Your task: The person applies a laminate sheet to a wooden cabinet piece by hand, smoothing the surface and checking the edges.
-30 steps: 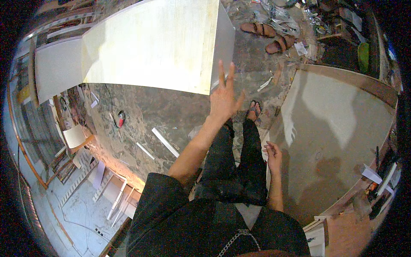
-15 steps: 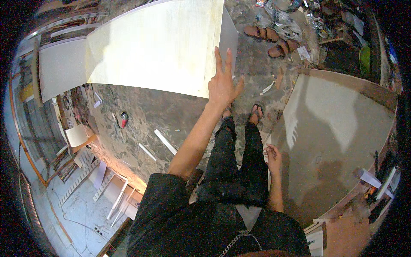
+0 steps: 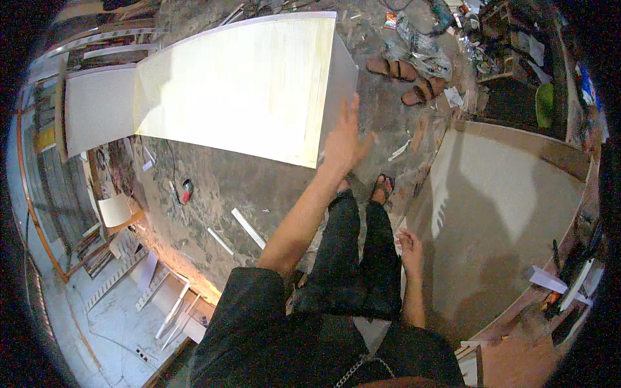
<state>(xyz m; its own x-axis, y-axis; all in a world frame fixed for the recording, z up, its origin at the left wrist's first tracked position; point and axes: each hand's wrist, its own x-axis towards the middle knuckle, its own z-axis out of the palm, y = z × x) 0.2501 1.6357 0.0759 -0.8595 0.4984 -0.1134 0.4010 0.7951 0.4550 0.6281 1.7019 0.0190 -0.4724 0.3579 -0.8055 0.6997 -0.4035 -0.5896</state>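
A large white panelled box or cabinet piece (image 3: 239, 90) stands ahead of me to the left, its top face brightly lit. My left hand (image 3: 343, 142) reaches out by its near right corner, fingers stretched and holding nothing. Whether the fingertips touch the box's grey side (image 3: 341, 74) I cannot tell. Down beside my right thigh hangs my right hand (image 3: 410, 253), with loosely curled, parted fingers and nothing visible in them. It is nearest to a big pale board (image 3: 491, 226) on my right, on which my shadow falls.
Brown sandals (image 3: 391, 69), plastic bags (image 3: 420, 48) and scraps lie on the floor ahead. White strips (image 3: 248, 227) and a red-and-black tool (image 3: 187, 191) with a cord lie to the left. Farther left is a pale blue surface (image 3: 123, 323) with slats; a dark shelf (image 3: 511, 97) stands at far right.
My left hand has moved back slightly from the box's top edge to beside its grey side, its spread fingers drawing together. The view has shifted a little; my right hand stays by my thigh.
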